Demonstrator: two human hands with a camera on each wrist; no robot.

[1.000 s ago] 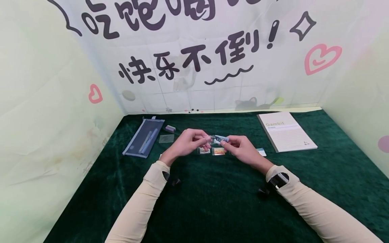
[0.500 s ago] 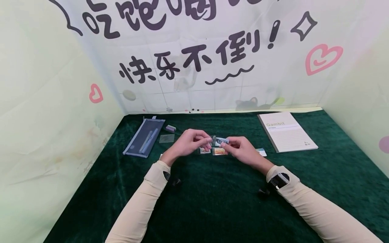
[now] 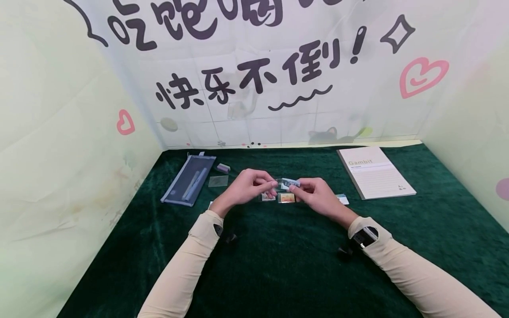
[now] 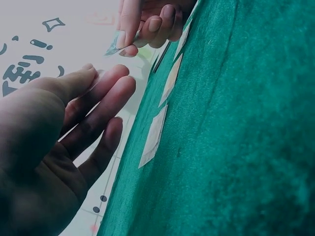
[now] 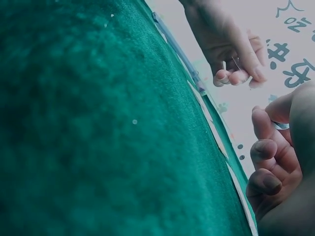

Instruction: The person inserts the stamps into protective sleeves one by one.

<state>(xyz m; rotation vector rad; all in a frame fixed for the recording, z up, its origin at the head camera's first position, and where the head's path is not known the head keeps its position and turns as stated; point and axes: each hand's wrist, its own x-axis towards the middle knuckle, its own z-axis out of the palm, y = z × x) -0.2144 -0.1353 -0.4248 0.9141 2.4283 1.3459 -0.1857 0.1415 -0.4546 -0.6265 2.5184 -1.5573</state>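
The counter (image 3: 278,269), under dark green cloth, meets a printed back wall (image 3: 222,128) at its far edge, with a left wall (image 3: 75,168) and a right wall (image 3: 473,145) closing the sides. Toward the person, cloth stretches between the forearms and runs out of view.

The left hand (image 3: 251,184) has its thumb and index tips together, pinching a scrap of clear film (image 4: 100,74); its other fingers are loosely bent and spread. The right hand (image 3: 317,192) clamps a small blue card (image 3: 286,182) between thumb and index, raised above the cloth and facing the left fingertips. Whether film and card are joined cannot be told.

Beneath the hands lie an orange card (image 3: 287,198) and a red-toned card (image 3: 268,198), the latter partly covered by the left fingers. A pale card (image 3: 343,199) shows beyond the right wrist, which hides part of it. Left of the hands are a clear sleeve (image 3: 218,181), an eraser (image 3: 223,168) just behind it, and a pouch (image 3: 176,191) containing pens (image 3: 194,185). A notebook (image 3: 375,174) lies at far right.
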